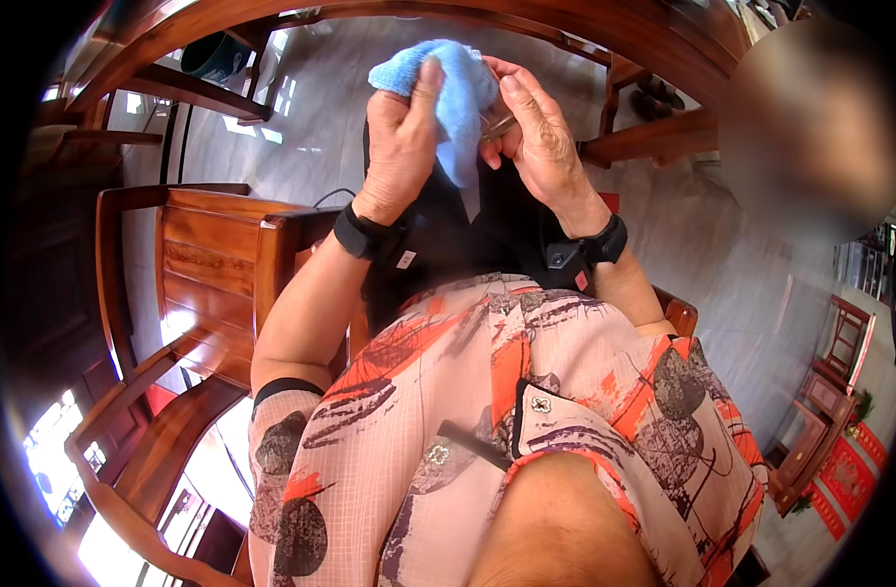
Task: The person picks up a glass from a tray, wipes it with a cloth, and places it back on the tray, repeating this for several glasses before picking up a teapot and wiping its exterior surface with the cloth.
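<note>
A light-blue cloth (454, 81), towel-like in texture, is bunched in my left hand (402, 143), with the thumb pressed on top and a loose corner hanging down. My right hand (542, 136) curls around a clear, glass-like vessel (497, 122). The cloth lies against the vessel's left side and covers much of it, so its full shape is hidden. Both hands are close together above my dark-clad lap. Each wrist wears a black strap, and a small camera-like device (560, 259) sits at the right one.
A polished wooden table edge (389, 10) arcs across the top. To the left stands a wooden armchair (209, 253), with a dark green bin (215, 57) beyond it. Dark shoes (657, 99) lie on the grey tiled floor (719, 242). A wooden cabinet (807, 433) stands far right.
</note>
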A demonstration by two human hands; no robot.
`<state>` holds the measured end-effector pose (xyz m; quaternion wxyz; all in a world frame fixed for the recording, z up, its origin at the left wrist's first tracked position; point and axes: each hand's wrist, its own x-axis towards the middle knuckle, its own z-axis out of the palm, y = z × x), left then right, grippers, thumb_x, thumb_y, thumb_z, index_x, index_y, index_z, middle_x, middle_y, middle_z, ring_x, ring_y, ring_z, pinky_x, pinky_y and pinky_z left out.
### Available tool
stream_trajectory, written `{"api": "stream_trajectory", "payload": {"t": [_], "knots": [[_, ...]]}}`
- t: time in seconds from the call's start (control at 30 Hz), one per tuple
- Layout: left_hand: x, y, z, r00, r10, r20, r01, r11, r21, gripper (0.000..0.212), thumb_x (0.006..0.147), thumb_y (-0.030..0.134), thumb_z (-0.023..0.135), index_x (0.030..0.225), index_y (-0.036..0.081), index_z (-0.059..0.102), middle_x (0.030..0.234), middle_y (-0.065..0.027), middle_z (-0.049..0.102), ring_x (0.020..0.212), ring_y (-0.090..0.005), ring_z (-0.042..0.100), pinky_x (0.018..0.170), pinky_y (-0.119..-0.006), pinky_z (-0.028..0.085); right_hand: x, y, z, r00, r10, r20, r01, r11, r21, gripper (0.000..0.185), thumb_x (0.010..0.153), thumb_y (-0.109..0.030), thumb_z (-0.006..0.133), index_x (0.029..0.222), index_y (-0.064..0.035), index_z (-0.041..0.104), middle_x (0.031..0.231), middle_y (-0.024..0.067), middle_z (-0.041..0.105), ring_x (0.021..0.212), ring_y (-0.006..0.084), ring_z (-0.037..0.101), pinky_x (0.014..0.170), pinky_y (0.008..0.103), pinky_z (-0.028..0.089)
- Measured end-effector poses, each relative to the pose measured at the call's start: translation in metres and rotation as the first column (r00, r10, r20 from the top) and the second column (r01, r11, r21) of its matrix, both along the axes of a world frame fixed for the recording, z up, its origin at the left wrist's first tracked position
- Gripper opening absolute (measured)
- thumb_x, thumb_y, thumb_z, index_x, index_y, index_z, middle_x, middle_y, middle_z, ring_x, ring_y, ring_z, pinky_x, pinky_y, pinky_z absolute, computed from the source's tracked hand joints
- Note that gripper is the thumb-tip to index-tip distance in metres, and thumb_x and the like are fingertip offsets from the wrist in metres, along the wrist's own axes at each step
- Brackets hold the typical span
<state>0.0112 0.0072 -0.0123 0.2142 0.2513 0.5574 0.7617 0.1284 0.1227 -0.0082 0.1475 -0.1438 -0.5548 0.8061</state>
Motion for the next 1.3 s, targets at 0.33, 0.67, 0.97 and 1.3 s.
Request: {"api": "stream_trajectory", "payload": {"t": [0.33, 0.67, 0.97, 1.3], "knots": [[0.008, 0.006, 0.004, 0.490, 0.078, -0.868, -0.248, 0.967, -0.052, 0.031, 0.099, 0.009, 0.061, 0.128, 0.000, 0.055, 0.103, -0.0198, 0.066, 0.088, -0.0371, 0.065, 0.079, -0.040, 0.052, 0.000, -0.007, -0.001, 0.991, -0.125, -0.050, 0.135, 0.941, 0.310, 0.042, 0.111, -0.037, 0.042, 0.139, -0.0067, 0.050, 0.114, 0.0026, 0.061, 0.095, 0.0060, 0.057, 0.086, 0.0228, 0.049], [-0.030, -0.002, -0.009, 0.868, 0.044, 0.495, -0.050, 0.999, -0.001, 0.034, 0.106, 0.031, 0.052, 0.114, -0.001, 0.063, 0.098, -0.0055, 0.068, 0.091, -0.0154, 0.066, 0.079, -0.030, 0.052, -0.004, -0.016, -0.008, 0.993, 0.086, -0.085, -0.114, 0.902, -0.417, 0.041, 0.110, -0.037, 0.041, 0.139, -0.0096, 0.048, 0.097, 0.0091, 0.065, 0.070, 0.0148, 0.058, 0.060, 0.0265, 0.047], [-0.011, -0.001, -0.009, 0.726, -0.213, -0.653, 0.114, 0.975, -0.191, 0.032, 0.096, 0.007, 0.058, 0.127, 0.010, 0.062, 0.113, -0.0152, 0.064, 0.100, -0.0320, 0.063, 0.087, -0.035, 0.049, -0.001, -0.002, -0.007, 0.999, -0.038, 0.028, 0.047, 0.838, -0.544, 0.039, 0.107, -0.044, 0.046, 0.132, -0.0157, 0.058, 0.097, 0.0045, 0.063, 0.069, 0.0192, 0.056, 0.059, 0.0289, 0.044], [-0.023, -0.001, -0.002, 0.893, -0.035, 0.449, 0.000, 0.997, 0.079, 0.031, 0.106, 0.032, 0.053, 0.118, 0.005, 0.063, 0.107, -0.0080, 0.070, 0.095, -0.0178, 0.067, 0.086, -0.033, 0.055, -0.003, -0.015, 0.005, 0.989, 0.113, -0.091, -0.121, 0.989, -0.088, 0.060, 0.107, -0.042, 0.050, 0.157, -0.0132, 0.035, 0.098, 0.0085, 0.066, 0.064, 0.0078, 0.053, 0.054, 0.0229, 0.043]]}}
